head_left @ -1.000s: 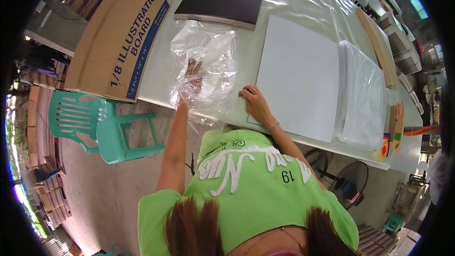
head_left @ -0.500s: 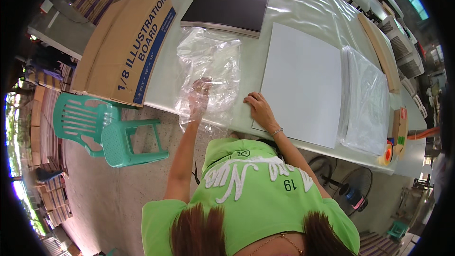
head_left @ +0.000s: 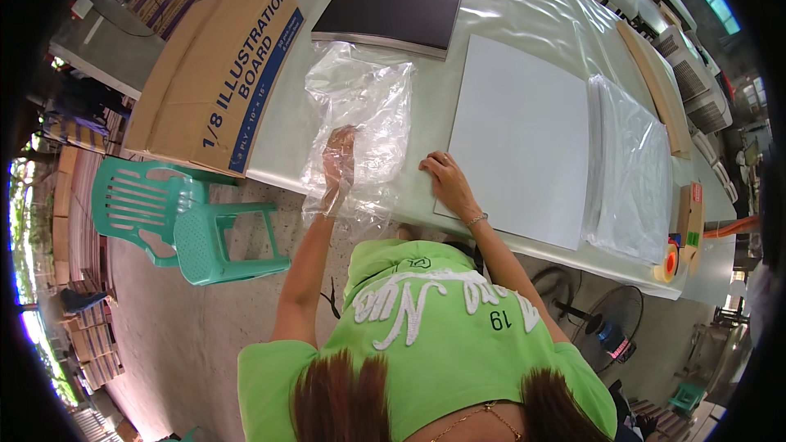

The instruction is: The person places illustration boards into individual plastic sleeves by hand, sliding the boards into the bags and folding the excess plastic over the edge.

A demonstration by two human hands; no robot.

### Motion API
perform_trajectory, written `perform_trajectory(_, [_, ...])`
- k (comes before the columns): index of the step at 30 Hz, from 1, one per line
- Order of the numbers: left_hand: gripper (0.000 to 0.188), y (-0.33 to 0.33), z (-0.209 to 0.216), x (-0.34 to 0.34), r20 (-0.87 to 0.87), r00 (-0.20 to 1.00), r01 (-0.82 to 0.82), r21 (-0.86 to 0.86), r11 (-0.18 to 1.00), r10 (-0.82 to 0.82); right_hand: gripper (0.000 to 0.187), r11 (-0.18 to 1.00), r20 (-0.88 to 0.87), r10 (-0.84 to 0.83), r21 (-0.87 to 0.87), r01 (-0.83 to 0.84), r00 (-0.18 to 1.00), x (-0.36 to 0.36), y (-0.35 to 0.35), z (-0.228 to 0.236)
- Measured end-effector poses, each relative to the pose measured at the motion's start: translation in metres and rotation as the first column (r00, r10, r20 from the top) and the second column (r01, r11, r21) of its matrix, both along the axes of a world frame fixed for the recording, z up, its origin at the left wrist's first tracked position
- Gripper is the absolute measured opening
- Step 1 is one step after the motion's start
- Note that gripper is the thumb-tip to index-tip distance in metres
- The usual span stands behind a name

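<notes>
A clear plastic bag (head_left: 379, 102), crinkled, lies on the pale covered table and hangs over its near edge. My left hand (head_left: 339, 160) reaches into or under it; the film covers the hand, its fingers pointing away from me and loosely stretched. To the right, my right hand (head_left: 449, 182) rests at the left edge of a large white board (head_left: 524, 131), fingers apart and slightly bent, gripping nothing. Past the bag sits a stack of boards with a black top (head_left: 397, 0). Right of the white board is a plastic-wrapped stack of white sheets (head_left: 630, 172).
A big brown cardboard carton (head_left: 192, 74) stands left of the bag. Below it are a green plastic chair (head_left: 147, 200) and stool (head_left: 209, 241). A tape roll (head_left: 670, 263) and a small box (head_left: 690, 217) sit at the right; a fan (head_left: 610, 331) stands under that end.
My left hand has pushed slightly farther into or under the bag, and its fingers have straightened. My right hand stays by the white board's edge.
</notes>
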State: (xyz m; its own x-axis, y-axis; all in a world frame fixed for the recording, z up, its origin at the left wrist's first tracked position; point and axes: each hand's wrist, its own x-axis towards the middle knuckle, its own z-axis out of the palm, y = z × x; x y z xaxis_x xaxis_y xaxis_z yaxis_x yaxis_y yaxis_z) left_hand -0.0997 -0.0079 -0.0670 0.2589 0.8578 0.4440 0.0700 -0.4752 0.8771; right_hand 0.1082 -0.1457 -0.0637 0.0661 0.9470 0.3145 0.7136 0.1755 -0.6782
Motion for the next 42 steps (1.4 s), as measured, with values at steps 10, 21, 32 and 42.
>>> perform_trajectory(10, [0.024,-0.018,0.012,-0.004,0.017,0.998,-0.057,-0.130,0.990,0.059,0.019,1.000,0.005,-0.006,0.023,0.006,1.000,-0.001,0.000,-0.001])
perform_trajectory(21, [0.019,-0.022,0.002,-0.023,-0.065,0.968,-0.235,0.090,0.968,0.242,0.017,1.000,0.002,-0.006,0.031,0.005,1.000,-0.001,-0.001,-0.001])
perform_trajectory(32, [0.035,-0.015,-0.020,-0.043,0.011,0.998,-0.067,0.086,0.994,0.066,0.017,1.000,0.005,0.004,0.020,-0.004,1.000,-0.005,0.000,-0.001])
perform_trajectory(42, [0.015,-0.090,0.023,-0.062,-0.230,0.890,-0.425,-0.100,0.900,0.394,0.023,1.000,-0.041,-0.025,-0.013,0.025,0.999,-0.004,0.001,-0.002])
